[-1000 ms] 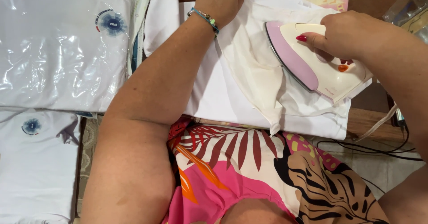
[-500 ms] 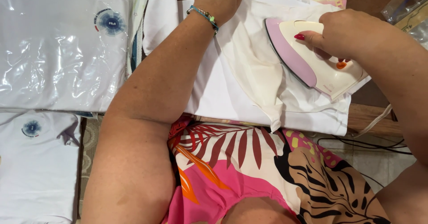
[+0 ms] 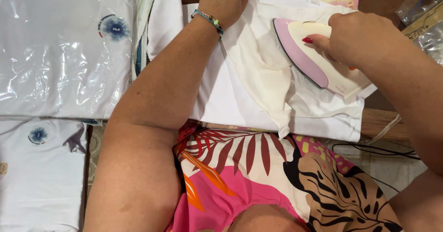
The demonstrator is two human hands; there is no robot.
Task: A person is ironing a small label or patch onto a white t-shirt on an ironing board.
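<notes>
Cream iron (image 3: 318,61), two hands (image 3: 355,38), two bagged shirts (image 3: 64,52)

I see open white cloth (image 3: 230,98) at frame centre, between my left arm (image 3: 157,102) and the iron (image 3: 318,61). Bagged shirts (image 3: 60,52) fill the left side. Cables (image 3: 378,149) cross the lower right, and plastic bags (image 3: 422,6) crowd the upper right corner.

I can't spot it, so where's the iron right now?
In the head view the iron is at upper right, gripped by the right hand, resting on the cream cloth, with the left hand pressing the cloth beside it.
</notes>
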